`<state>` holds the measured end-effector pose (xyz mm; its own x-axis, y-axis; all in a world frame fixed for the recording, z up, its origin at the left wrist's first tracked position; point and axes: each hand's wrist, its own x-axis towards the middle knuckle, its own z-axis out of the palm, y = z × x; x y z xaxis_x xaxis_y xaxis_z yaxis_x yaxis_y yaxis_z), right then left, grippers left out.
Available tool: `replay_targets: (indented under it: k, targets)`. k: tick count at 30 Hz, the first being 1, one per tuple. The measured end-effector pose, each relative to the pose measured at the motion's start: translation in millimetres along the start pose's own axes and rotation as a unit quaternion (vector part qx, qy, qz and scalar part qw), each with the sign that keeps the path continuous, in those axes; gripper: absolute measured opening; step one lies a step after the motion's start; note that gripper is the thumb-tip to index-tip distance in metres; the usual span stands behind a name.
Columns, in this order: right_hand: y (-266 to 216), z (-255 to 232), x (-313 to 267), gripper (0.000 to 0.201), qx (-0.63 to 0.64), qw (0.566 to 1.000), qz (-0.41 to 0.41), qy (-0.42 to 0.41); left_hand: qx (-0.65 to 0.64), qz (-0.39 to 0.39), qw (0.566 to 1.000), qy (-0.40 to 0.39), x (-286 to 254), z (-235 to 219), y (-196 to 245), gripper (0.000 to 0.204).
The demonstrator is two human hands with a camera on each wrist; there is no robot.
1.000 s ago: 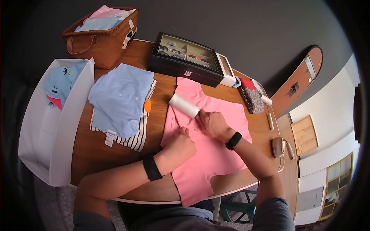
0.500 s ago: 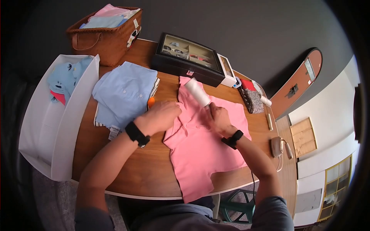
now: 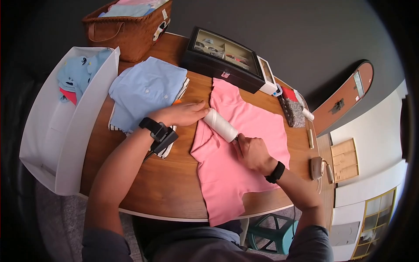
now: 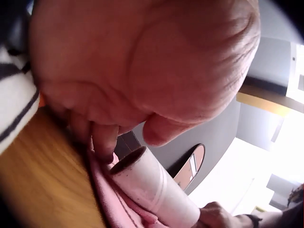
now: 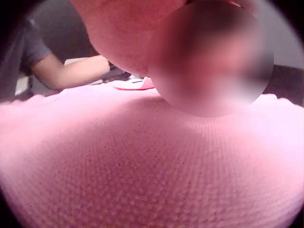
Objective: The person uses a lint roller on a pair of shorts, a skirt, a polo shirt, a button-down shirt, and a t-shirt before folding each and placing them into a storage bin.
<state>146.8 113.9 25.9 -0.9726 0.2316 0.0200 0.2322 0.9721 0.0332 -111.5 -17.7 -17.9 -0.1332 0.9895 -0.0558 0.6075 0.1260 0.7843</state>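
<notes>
A pink short-sleeved shirt lies spread on the wooden table, its left part creased and partly turned over. My right hand grips the dark handle of a lint roller, whose white roll lies against the shirt's upper left part. At that roll's far end is my left hand, fingers stretched out flat and fingertips at the shirt's edge. In the left wrist view the roll shows its hollow end, below the thumb and beside the fingers. The right wrist view has pink knit fabric close up, with part blurred.
Left of the shirt lie a folded light-blue garment and a striped one under it. A white bin and brown basket hold clothes. A black glasses case stands behind; a grey knitted item lies at right.
The left hand has moved from the shirt's middle up to its left edge and opened out flat. The roller lifted and swung up, then came back down on the shirt. The view has shifted slightly.
</notes>
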Motion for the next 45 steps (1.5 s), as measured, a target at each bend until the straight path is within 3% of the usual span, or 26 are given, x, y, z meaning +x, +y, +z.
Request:
replay_targets:
  k: [1,4,7,11,13,14,17,21,23,24,25,27,29,31,32,33,35,36,39,40,41,43,45]
  targets:
    - [-2.6,-1.2,-2.6,0.023,0.001,1.000,-0.001,-0.001,0.062,0.016,0.998,-0.022,2.9,-0.3,-1.3,0.052]
    - [-21.9,-5.4,-26.3,0.022,-0.096,0.982,-0.160,-0.009,0.146,0.047,0.987,-0.039,5.2,3.3,-5.6,0.047]
    - [-25.8,-6.0,-32.7,0.027,-0.066,0.981,-0.181,-0.019,0.162,0.041,0.986,-0.028,8.6,10.9,-11.3,0.046]
    - [-10.3,-12.7,-10.6,0.027,-0.074,0.986,-0.149,0.003,0.195,0.037,0.979,-0.051,-2.7,0.3,11.4,0.047]
    - [-1.3,2.4,-4.6,0.027,-0.051,0.997,-0.064,-0.002,0.188,0.033,0.980,-0.050,-3.6,1.1,10.0,0.047]
    - [4.6,13.5,-12.3,0.028,-0.045,0.985,-0.163,0.025,0.183,0.031,0.981,-0.048,-2.9,0.9,10.2,0.048]
    - [-27.7,4.4,-43.6,0.028,-0.013,0.975,-0.220,-0.027,0.171,0.011,0.983,-0.063,-5.1,-3.7,20.3,0.050]
    - [-13.9,9.0,-55.8,0.028,-0.029,0.951,-0.305,-0.045,0.124,-0.014,0.991,-0.055,-7.9,-3.2,21.4,0.054]
    - [-9.0,-10.5,-40.6,0.028,-0.013,0.992,-0.117,-0.040,0.106,-0.028,0.992,-0.061,-6.5,-4.1,25.2,0.059]
    - [3.9,3.3,-38.4,0.029,-0.005,0.997,-0.079,-0.005,0.106,-0.027,0.992,-0.061,-6.4,-3.7,24.8,0.059]
    - [2.3,3.5,-43.0,0.029,-0.005,0.997,-0.078,-0.003,0.128,-0.020,0.990,-0.065,-6.3,-3.9,24.1,0.059]
    - [-7.3,3.7,-59.8,0.027,-0.040,0.980,-0.190,-0.036,0.151,-0.011,0.986,-0.069,-6.3,-5.4,24.4,0.060]
    - [-16.6,-0.7,-66.4,0.024,0.021,0.976,-0.212,-0.048,0.113,-0.022,0.992,-0.060,-7.6,-3.1,26.0,0.061]
    - [-17.0,-5.8,-61.6,0.025,0.050,0.944,-0.316,-0.074,0.117,-0.025,0.992,-0.048,-8.0,-1.1,28.0,0.061]
    - [-18.3,-20.1,-56.1,0.027,0.013,0.954,-0.266,-0.135,0.107,-0.025,0.993,-0.042,-8.9,-0.9,29.8,0.059]
    - [-13.2,-21.9,-46.8,0.027,0.015,0.955,-0.265,-0.131,0.098,-0.026,0.994,-0.036,-9.9,-1.1,30.8,0.057]
    - [-4.8,-24.6,-29.3,0.031,0.095,0.973,-0.207,-0.039,0.111,-0.030,0.993,-0.037,-9.2,3.2,26.3,0.056]
    - [-6.6,-31.5,-23.5,0.034,0.128,0.980,-0.149,-0.045,0.116,-0.026,0.992,-0.034,-10.9,3.2,28.5,0.056]
    - [-1.6,-17.7,-16.9,0.035,0.148,0.984,-0.089,-0.032,0.137,-0.016,0.989,-0.055,-13.3,-1.0,21.0,0.051]
    - [-1.3,-9.2,-16.4,0.037,0.175,0.982,-0.069,-0.019,0.163,0.036,0.986,-0.029,-13.3,0.7,6.6,0.050]
    - [1.2,0.6,-16.0,0.037,0.183,0.981,-0.056,-0.007,0.187,0.091,0.978,-0.006,-12.2,2.5,2.7,0.050]
    - [9.8,15.5,-13.6,0.039,0.201,0.977,-0.072,-0.012,0.197,0.057,0.979,-0.020,-12.7,0.6,21.4,0.046]
    - [14.0,19.5,-12.1,0.031,0.204,0.975,-0.077,-0.033,0.182,0.085,0.980,-0.001,-13.6,4.9,2.0,0.046]
